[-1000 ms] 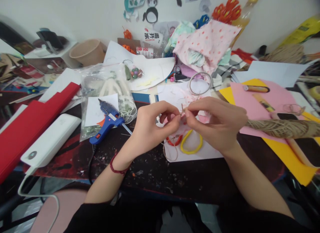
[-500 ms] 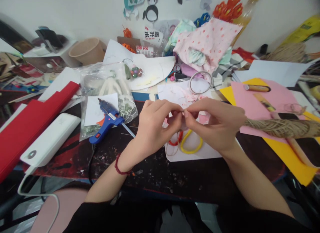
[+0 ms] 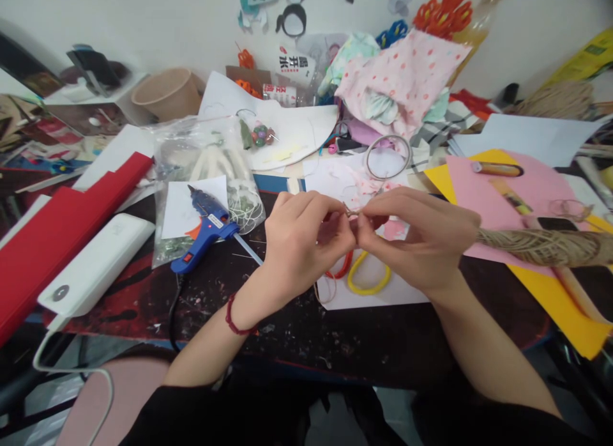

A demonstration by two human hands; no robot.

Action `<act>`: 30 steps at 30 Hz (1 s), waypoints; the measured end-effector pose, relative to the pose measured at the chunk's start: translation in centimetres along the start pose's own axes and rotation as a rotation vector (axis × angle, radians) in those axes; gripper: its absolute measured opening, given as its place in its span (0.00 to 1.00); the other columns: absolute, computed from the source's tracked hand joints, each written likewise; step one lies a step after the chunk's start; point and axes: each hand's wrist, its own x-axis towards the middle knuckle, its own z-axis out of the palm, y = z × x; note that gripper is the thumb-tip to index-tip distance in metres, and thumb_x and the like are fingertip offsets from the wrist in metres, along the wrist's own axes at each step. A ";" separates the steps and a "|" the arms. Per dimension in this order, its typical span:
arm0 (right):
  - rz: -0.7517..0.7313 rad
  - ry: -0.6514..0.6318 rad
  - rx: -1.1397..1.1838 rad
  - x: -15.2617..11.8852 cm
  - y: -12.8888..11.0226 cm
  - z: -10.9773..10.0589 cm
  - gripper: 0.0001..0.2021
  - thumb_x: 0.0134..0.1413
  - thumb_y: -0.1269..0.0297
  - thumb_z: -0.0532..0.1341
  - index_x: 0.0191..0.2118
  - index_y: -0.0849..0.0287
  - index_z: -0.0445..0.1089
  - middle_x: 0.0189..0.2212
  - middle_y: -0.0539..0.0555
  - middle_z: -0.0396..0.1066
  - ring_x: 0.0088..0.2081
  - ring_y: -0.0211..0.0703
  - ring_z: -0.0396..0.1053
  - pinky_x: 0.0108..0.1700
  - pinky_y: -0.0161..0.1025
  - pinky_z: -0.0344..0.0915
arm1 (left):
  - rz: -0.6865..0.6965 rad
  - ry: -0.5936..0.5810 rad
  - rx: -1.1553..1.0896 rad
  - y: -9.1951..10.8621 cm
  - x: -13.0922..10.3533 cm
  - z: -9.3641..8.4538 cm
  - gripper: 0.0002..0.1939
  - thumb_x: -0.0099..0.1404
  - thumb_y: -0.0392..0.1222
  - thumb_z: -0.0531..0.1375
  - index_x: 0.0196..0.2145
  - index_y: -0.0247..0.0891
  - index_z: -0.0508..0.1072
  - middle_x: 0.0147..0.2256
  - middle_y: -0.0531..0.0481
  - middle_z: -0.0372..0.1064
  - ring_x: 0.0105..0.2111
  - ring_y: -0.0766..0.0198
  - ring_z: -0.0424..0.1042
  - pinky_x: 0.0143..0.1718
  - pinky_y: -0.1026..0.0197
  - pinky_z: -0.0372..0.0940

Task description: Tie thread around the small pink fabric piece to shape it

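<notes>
Clock centred where the fingertips meet. Red box (image 3: 71,232) and power bank (image 3: 96,264) lie toward 9, far out, the latter's white cable trailing off the counter (image 3: 306,334). Plastic bag (image 3: 175,146) between 9 and 10. Nearer, at 9: glue gun (image 3: 208,232), nozzle over a paper scrap, rear stick angled at the left forearm. Small red light shows on its body; presumably powered, perhaps hot. Sideways drift of that arm could catch the stick, swing the nozzle, scorch paper or bag. Left grip (image 3: 299,241): thumb and forefinger pinched on a thin brown cord (image 3: 352,212), at clock centre, raised above the sheet (image 3: 397,296). Only a short bit shows; knot or twist, cannot tell. Main risk here: so little to hold, mostly screened by fingers, that an uneven pull could slip it free or fray it. Red loop (image 3: 343,268) between 6 and 7, part hidden under the fingers; yellow loop (image 3: 368,291) between 5 and 6. A lowered palm might drag either askew, or snag the slack strand by the red one. Metal ring (image 3: 367,160) at 1, apart from the fingers. Right grip (image 3: 419,232): closed on the same cord, opposite side. Twine bundle (image 3: 541,246) at 3, near that wrist; a backward elbow or wrist swing could roll it.
</notes>
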 end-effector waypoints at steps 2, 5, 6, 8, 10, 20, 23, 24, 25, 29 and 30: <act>0.033 0.011 0.025 0.0 -0.1 0.0 0.09 0.48 0.76 0.65 0.26 0.53 0.70 0.22 0.46 0.72 0.24 0.37 0.69 0.26 0.38 0.67 | -0.010 -0.001 -0.006 0.1 0.0 0.0 0.04 0.62 0.32 0.59 0.31 0.40 0.70 0.22 0.57 0.68 0.23 0.68 0.66 0.33 0.58 0.60; 0.066 0.032 0.048 0.1 -0.1 -0.1 0.09 0.48 0.76 0.65 0.26 0.53 0.71 0.22 0.46 0.72 0.24 0.37 0.68 0.26 0.38 0.66 | -0.019 -0.007 -0.020 0.1 0.1 -0.2 0.05 0.61 0.31 0.60 0.31 0.39 0.70 0.23 0.57 0.69 0.24 0.69 0.67 0.32 0.59 0.60; 0.070 0.032 0.056 0.2 -0.1 -0.1 0.09 0.48 0.76 0.65 0.26 0.53 0.71 0.22 0.46 0.72 0.24 0.37 0.68 0.26 0.38 0.66 | -0.025 -0.018 -0.030 0.2 0.1 -0.2 0.05 0.61 0.31 0.60 0.30 0.39 0.70 0.23 0.57 0.69 0.24 0.69 0.67 0.31 0.59 0.59; 0.069 0.022 0.076 0.2 0.0 -0.1 0.09 0.48 0.76 0.65 0.27 0.53 0.71 0.22 0.46 0.72 0.24 0.36 0.67 0.27 0.37 0.66 | -0.045 -0.053 -0.069 0.1 0.2 -0.5 0.04 0.62 0.31 0.60 0.31 0.38 0.71 0.24 0.57 0.69 0.24 0.70 0.67 0.32 0.59 0.59; 0.062 0.014 0.096 0.3 0.2 -0.1 0.09 0.49 0.76 0.65 0.27 0.53 0.72 0.22 0.46 0.72 0.24 0.36 0.68 0.27 0.37 0.66 | -0.080 -0.096 -0.138 0.1 0.3 -0.7 0.04 0.63 0.31 0.60 0.32 0.37 0.72 0.25 0.56 0.70 0.25 0.70 0.67 0.33 0.60 0.60; 0.015 0.016 0.093 0.3 0.3 0.0 0.09 0.50 0.76 0.65 0.28 0.53 0.72 0.23 0.46 0.74 0.24 0.36 0.69 0.27 0.37 0.67 | -0.405 -0.217 -0.516 -0.3 0.7 -1.2 0.07 0.69 0.40 0.61 0.36 0.37 0.77 0.32 0.53 0.77 0.30 0.72 0.69 0.32 0.67 0.64; 0.007 0.007 0.083 0.3 0.3 0.0 0.09 0.50 0.77 0.65 0.28 0.53 0.72 0.24 0.46 0.74 0.24 0.36 0.69 0.27 0.37 0.68 | -0.489 -0.200 -0.597 -0.3 0.9 -1.3 0.04 0.67 0.39 0.64 0.35 0.36 0.77 0.31 0.53 0.76 0.28 0.72 0.68 0.29 0.68 0.64; 0.007 0.005 0.085 0.2 0.3 0.0 0.09 0.49 0.77 0.65 0.28 0.53 0.72 0.24 0.46 0.74 0.25 0.37 0.70 0.27 0.37 0.68 | -0.511 -0.194 -0.614 -0.3 1.0 -1.3 0.04 0.66 0.39 0.64 0.34 0.36 0.77 0.30 0.53 0.75 0.28 0.72 0.67 0.28 0.68 0.63; 0.004 0.004 0.088 0.2 0.3 0.0 0.09 0.49 0.77 0.65 0.29 0.53 0.72 0.24 0.46 0.74 0.25 0.37 0.70 0.28 0.37 0.69 | -0.528 -0.191 -0.627 -0.3 1.0 -1.3 0.04 0.65 0.39 0.65 0.33 0.36 0.77 0.29 0.54 0.74 0.27 0.73 0.67 0.27 0.68 0.63; -0.003 -0.003 0.098 0.1 0.3 0.1 0.09 0.49 0.76 0.65 0.30 0.53 0.73 0.25 0.47 0.74 0.25 0.37 0.70 0.29 0.37 0.69 | -0.534 -0.183 -0.634 -0.2 1.0 -1.1 0.05 0.65 0.38 0.65 0.32 0.36 0.76 0.27 0.54 0.72 0.26 0.72 0.65 0.25 0.68 0.61; -0.002 -0.007 0.097 0.1 0.3 0.1 0.09 0.49 0.77 0.65 0.30 0.53 0.73 0.25 0.47 0.74 0.25 0.37 0.70 0.29 0.37 0.69 | -0.520 -0.180 -0.625 -0.2 0.9 -1.1 0.05 0.66 0.39 0.64 0.32 0.36 0.75 0.28 0.54 0.72 0.26 0.72 0.65 0.25 0.67 0.61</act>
